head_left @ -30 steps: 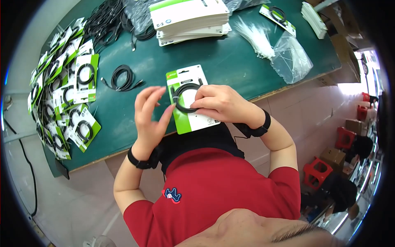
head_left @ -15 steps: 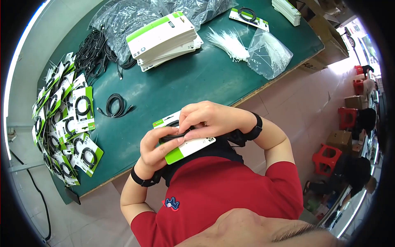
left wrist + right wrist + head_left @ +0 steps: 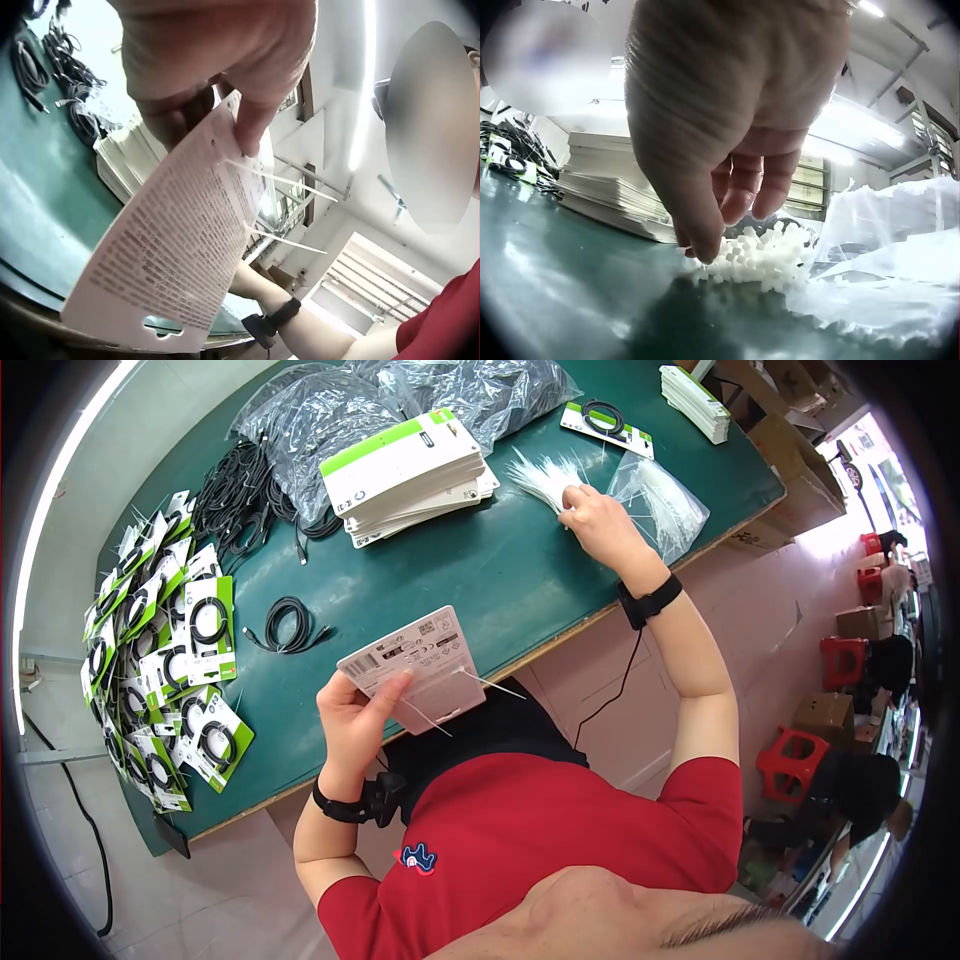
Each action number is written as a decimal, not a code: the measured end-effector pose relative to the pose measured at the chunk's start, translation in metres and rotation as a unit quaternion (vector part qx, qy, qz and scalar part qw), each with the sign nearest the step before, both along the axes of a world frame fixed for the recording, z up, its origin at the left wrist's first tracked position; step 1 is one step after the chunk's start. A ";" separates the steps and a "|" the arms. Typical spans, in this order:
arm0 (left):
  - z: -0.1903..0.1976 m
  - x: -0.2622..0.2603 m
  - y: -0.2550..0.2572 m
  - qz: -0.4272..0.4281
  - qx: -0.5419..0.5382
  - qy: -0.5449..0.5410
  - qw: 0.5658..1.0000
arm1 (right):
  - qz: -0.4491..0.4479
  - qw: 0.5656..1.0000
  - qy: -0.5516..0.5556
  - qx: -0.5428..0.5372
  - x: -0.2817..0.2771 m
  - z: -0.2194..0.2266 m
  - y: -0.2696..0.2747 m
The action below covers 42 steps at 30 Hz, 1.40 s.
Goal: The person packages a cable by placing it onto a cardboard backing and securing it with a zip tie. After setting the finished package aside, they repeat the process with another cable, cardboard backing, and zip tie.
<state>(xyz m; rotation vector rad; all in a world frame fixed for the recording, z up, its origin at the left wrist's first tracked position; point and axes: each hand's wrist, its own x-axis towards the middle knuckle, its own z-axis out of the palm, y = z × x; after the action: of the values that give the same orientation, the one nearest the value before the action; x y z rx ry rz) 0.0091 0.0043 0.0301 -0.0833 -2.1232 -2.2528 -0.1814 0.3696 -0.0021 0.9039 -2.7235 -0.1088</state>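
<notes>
My left hand (image 3: 352,722) grips a printed packaging card (image 3: 440,650) by one edge, thumb on its back, which faces up in the head view. Two white cable ties (image 3: 289,241) poke out through that back; the card's front is hidden. Over at the pile of white cable ties (image 3: 538,478), my right hand (image 3: 605,530) has its fingers curled down. In the right wrist view its thumb and forefinger pinch at a tie head at the border of the heap of tie heads (image 3: 761,259).
A coiled black cable (image 3: 288,626) lies on the green table (image 3: 400,575). Carded cables (image 3: 160,660) are heaped at left, near tangled black cables (image 3: 235,495). A stack of cards (image 3: 395,465) stands at the back; a clear plastic bag (image 3: 660,505) lies right of the ties.
The card, front up under both hands before, is now turned back up in the left hand. My right hand has left it and reached forward and right to the cable ties.
</notes>
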 end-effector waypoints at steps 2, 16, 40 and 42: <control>-0.001 -0.003 0.001 -0.009 0.021 -0.026 0.999 | 0.020 0.999 0.007 -0.044 -0.002 -0.002 0.000; -0.020 -0.011 0.013 -0.044 0.152 -0.239 0.958 | 0.081 0.627 -0.303 -0.714 0.078 0.061 -0.088; -0.015 0.002 0.013 -0.075 0.155 -0.229 0.958 | 0.105 0.615 -0.376 -0.685 0.101 0.055 -0.146; -0.015 0.003 0.012 -0.077 0.155 -0.232 0.957 | 0.111 0.649 -0.330 -0.676 0.099 0.054 -0.146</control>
<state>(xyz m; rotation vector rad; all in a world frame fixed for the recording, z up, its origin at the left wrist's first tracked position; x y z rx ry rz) 0.0120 0.0168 0.0156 0.3386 -1.9594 -2.9078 -0.0825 0.2233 0.0516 0.7210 -2.0365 2.3025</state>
